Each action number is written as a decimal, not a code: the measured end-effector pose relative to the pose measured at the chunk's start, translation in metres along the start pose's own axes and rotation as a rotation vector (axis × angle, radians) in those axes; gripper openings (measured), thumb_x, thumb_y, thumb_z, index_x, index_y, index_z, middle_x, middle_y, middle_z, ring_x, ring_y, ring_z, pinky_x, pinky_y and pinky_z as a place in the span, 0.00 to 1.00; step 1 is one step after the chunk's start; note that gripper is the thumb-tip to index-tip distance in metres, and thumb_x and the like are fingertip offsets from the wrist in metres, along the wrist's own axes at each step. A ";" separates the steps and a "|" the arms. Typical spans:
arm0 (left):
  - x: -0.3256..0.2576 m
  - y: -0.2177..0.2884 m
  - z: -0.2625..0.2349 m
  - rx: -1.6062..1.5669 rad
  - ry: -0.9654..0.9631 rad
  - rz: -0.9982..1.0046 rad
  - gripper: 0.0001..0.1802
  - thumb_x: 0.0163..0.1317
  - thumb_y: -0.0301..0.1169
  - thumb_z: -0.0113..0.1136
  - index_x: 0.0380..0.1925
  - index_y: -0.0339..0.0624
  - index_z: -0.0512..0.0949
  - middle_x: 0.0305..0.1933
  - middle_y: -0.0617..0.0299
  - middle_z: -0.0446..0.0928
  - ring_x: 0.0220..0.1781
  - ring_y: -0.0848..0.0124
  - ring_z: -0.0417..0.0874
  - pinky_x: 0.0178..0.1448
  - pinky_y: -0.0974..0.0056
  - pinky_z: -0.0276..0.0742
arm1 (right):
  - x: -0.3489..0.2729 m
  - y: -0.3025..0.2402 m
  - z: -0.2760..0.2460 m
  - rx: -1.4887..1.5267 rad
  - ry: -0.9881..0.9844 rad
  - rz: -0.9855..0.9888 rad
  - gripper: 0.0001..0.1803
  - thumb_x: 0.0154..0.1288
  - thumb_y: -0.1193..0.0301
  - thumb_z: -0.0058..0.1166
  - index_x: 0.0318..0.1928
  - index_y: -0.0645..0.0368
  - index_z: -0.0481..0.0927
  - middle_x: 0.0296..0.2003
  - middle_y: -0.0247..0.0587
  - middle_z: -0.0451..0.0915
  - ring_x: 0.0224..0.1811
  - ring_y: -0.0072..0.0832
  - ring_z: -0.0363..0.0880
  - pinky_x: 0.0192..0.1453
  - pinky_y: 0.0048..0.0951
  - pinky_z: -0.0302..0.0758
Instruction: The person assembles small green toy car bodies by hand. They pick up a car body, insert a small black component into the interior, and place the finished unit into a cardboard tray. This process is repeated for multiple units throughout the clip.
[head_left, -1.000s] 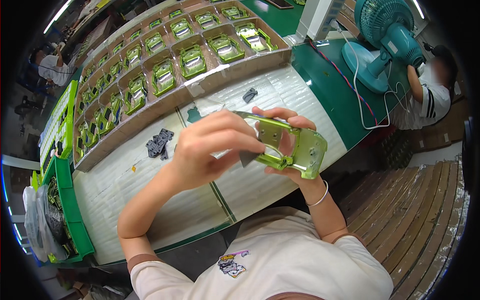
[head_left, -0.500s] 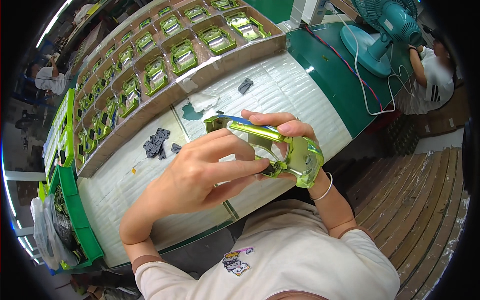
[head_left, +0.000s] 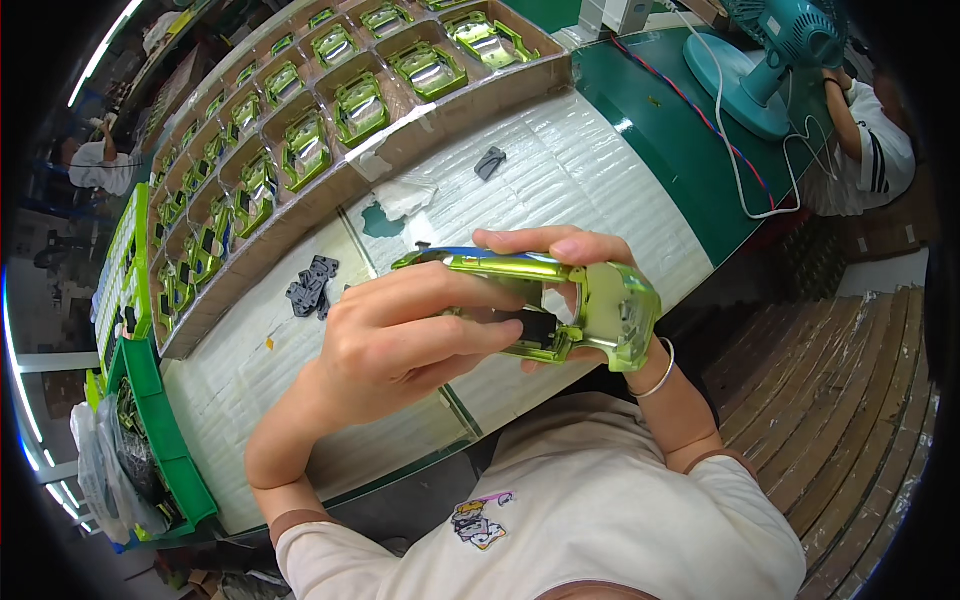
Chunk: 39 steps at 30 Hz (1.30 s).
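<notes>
Gripping a glossy green frame (head_left: 622, 315) near its right end, the right hand (head_left: 592, 248) has its fingers closed around it, holding it tilted above the table (head_left: 650, 140). The left hand (head_left: 385, 335) reaches into the frame's opening, its fingers touching a dark piece (head_left: 537, 328) inside — whether they pinch it or merely press it, I cannot tell. If that push outweighs the right hand's bracing, the frame could twist or slip, its smooth surface probably offering little purchase. A piece sitting crooked might jam, or pop loose and drop — perhaps towards the pile of dark parts (head_left: 312, 288) lying to the left, where it would be hard to tell apart. Too much force could also bend the thin-looking rails.
</notes>
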<state>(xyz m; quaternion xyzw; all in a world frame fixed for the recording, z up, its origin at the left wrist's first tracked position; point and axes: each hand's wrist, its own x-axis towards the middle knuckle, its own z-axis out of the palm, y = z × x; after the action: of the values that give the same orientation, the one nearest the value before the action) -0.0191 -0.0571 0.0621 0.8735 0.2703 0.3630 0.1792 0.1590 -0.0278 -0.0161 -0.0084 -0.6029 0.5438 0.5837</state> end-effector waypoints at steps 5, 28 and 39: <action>0.000 -0.008 -0.001 0.317 0.198 0.192 0.12 0.34 0.18 0.66 0.25 0.35 0.81 0.35 0.54 0.78 0.31 0.65 0.79 0.31 0.67 0.75 | -0.001 -0.006 0.006 0.117 0.149 0.218 0.41 0.36 0.75 0.72 0.53 0.58 0.64 0.47 0.42 0.73 0.55 0.35 0.71 0.54 0.32 0.74; -0.005 -0.044 0.012 0.459 0.119 0.467 0.20 0.21 0.23 0.54 0.23 0.28 0.77 0.32 0.56 0.73 0.29 0.64 0.77 0.26 0.66 0.75 | -0.006 -0.004 0.002 -0.089 0.214 0.426 0.40 0.38 0.67 0.73 0.52 0.58 0.65 0.42 0.35 0.76 0.42 0.19 0.76 0.47 0.23 0.74; -0.006 -0.029 0.019 0.290 0.095 0.001 0.12 0.34 0.21 0.65 0.25 0.42 0.80 0.29 0.62 0.68 0.28 0.69 0.71 0.28 0.66 0.68 | -0.007 -0.003 0.000 -0.137 0.166 0.469 0.40 0.37 0.65 0.73 0.52 0.58 0.65 0.37 0.34 0.77 0.40 0.18 0.76 0.44 0.22 0.75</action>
<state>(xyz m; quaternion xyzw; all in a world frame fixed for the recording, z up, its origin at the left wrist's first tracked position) -0.0186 -0.0401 0.0317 0.8724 0.3274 0.3610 0.0381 0.1627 -0.0331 -0.0188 -0.2322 -0.5699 0.6195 0.4873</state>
